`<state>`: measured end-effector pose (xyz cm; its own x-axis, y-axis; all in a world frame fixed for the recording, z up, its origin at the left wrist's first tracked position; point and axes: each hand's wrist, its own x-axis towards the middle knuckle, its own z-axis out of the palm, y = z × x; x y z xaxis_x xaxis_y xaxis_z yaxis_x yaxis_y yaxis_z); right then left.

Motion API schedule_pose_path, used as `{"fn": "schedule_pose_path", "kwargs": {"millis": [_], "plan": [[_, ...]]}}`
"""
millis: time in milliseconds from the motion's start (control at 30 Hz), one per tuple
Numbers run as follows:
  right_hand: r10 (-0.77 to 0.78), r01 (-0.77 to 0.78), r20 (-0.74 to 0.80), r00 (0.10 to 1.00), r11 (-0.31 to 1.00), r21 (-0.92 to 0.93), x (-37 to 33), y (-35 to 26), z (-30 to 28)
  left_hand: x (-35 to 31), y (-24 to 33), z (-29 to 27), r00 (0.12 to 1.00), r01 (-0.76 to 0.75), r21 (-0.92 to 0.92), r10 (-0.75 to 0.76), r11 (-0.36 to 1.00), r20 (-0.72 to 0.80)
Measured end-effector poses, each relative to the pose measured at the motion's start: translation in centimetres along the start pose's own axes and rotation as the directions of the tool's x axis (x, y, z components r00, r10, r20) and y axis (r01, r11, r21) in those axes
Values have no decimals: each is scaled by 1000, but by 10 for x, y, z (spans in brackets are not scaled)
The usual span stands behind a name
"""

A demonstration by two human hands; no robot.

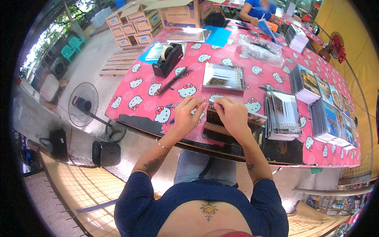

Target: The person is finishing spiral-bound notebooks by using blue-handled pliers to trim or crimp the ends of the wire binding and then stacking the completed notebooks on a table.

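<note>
Both my hands meet over the near edge of the table. My left hand (190,114) is closed, its thumb and fingertips pinched at a small thing too fine to make out. Close beside it, my right hand (233,116) is closed too, its fingertips at the upper left corner of a dark-covered notebook (221,131). The right hand and wrist hide part of that notebook. Just beyond lies another notebook (224,76) with a grey picture cover. To the right of my right hand is a stack of spiral notebooks (285,112). A pen (171,106) lies beside my left hand.
A black tape dispenser (168,60) and black binding coils (173,82) lie left on the pink patterned table (130,104). More notebook stacks (329,122) stand at right. Clear plastic (260,50) and cartons (179,15) are farther back. A co-worker (256,12) sits at the far side.
</note>
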<state>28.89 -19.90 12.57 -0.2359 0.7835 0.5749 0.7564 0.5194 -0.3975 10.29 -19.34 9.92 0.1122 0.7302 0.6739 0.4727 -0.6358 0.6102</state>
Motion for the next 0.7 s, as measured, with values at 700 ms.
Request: {"fn": "schedule_pose_path", "kwargs": {"millis": [700], "plan": [[-43, 43, 83, 996, 999, 8, 1, 3, -8, 37, -2, -20, 885, -98, 40, 69, 994, 460]]}}
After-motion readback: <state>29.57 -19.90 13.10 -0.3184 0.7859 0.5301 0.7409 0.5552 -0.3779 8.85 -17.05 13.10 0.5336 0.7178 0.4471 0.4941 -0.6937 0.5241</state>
